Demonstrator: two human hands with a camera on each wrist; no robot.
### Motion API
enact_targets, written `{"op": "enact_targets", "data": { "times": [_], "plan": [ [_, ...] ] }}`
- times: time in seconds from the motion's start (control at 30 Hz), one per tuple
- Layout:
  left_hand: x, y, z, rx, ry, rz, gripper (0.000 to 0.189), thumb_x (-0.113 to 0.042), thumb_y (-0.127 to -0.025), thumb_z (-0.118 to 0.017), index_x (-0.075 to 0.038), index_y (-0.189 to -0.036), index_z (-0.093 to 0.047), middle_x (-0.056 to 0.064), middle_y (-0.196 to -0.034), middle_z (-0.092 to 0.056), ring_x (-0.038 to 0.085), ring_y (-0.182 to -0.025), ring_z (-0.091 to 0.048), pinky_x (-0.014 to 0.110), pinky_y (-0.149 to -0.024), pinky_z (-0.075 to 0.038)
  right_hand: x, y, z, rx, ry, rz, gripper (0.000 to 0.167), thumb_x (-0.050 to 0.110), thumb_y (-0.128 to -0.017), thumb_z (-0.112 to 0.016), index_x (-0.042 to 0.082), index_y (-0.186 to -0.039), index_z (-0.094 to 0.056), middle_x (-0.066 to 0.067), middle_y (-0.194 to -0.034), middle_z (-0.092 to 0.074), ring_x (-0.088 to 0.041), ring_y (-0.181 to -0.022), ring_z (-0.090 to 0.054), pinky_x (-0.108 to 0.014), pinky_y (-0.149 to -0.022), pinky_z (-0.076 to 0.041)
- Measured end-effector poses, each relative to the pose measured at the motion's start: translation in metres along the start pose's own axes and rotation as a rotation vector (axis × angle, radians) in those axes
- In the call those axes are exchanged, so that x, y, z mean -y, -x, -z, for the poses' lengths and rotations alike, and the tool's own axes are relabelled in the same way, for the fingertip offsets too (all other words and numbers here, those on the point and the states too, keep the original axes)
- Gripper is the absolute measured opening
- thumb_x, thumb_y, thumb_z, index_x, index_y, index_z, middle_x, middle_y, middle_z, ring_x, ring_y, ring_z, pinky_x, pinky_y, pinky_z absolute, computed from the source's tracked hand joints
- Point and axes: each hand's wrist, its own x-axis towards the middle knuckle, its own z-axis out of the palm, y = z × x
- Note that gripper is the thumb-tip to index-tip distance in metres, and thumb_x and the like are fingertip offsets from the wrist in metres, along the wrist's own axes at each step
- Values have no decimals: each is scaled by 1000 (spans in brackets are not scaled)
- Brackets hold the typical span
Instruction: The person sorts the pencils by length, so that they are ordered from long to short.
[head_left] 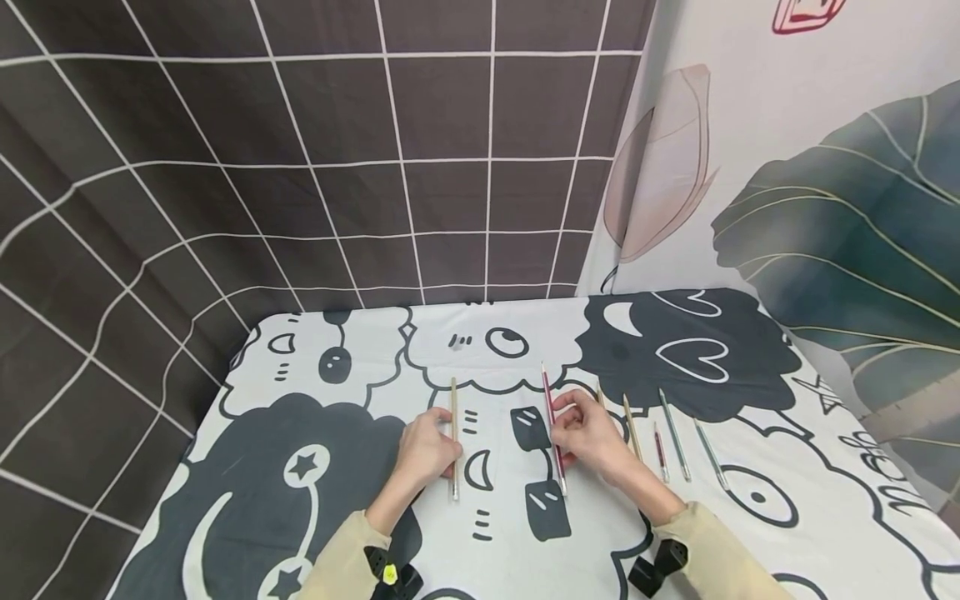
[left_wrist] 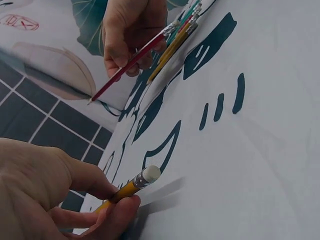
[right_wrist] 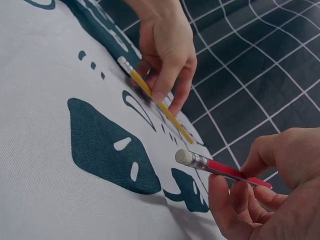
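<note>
My left hand (head_left: 429, 446) pinches a yellow pencil (left_wrist: 128, 190) between thumb and fingers. That pencil has a white eraser in a silver band, its eraser end toward me in the head view. A red pencil (head_left: 555, 433), also with a white eraser (right_wrist: 183, 157), is pinched by my right hand (head_left: 592, 433). Both pencils point away from me, roughly side by side, with a gap of patterned cloth between them. In the left wrist view the right hand (left_wrist: 134, 37) appears at the top with the red pencil. The right wrist view has the left hand (right_wrist: 169, 55) on the yellow pencil.
Right of my right hand lie more pencils: a yellow one (head_left: 632, 427), a short red one (head_left: 661, 452), and two green ones, one (head_left: 675, 435) left of the other (head_left: 711, 455). Black-and-white cartoon cloth (head_left: 517, 542) covers the table. A dark grid curtain (head_left: 442, 196) hangs behind.
</note>
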Motion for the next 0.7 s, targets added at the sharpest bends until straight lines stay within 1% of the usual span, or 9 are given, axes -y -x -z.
{"op": "enact_targets", "data": {
  "times": [0.1,0.27,0.43,0.53,0.7],
  "plan": [
    [1,0,0,-17,-29,-6,53,8,-72,-65,10,-124,-59,4,-59,-59,9,-38,-55,24,-40,-46,-1,0,-1,3,-8,5,36,-13,-76,-59,-6,-111,-52,-7,-76,-55,-19,-58,-57,-38,-47,-54],
    [2,0,0,-19,-60,-11,52,8,-72,-65,12,-123,-60,3,-56,-58,6,-35,-52,22,-38,-43,-1,-2,-4,18,-9,12,36,-13,-76,-58,-6,-111,-52,-8,-76,-56,-18,-58,-57,-37,-47,-55],
    [3,1,0,-16,-70,-41,50,9,-73,-65,14,-122,-59,3,-55,-57,7,-35,-52,22,-38,-42,-2,-4,-8,15,10,3,35,-12,-76,-58,-5,-109,-53,-8,-75,-57,-18,-57,-58,-37,-47,-55],
    [3,1,0,-23,-88,-65,48,9,-74,-65,15,-121,-60,4,-57,-57,8,-38,-54,23,-38,-44,-2,-5,-13,26,17,-2,34,-11,-76,-58,-5,-109,-54,-8,-75,-58,-18,-55,-59,-36,-47,-54],
    [4,1,0,-45,-128,-92,45,9,-74,-66,15,-118,-62,7,-62,-59,12,-47,-57,25,-41,-47,-3,-7,-22,52,22,-3,32,-12,-76,-57,-6,-107,-54,-8,-72,-59,-16,-51,-58,-34,-46,-54]
  ]
}}
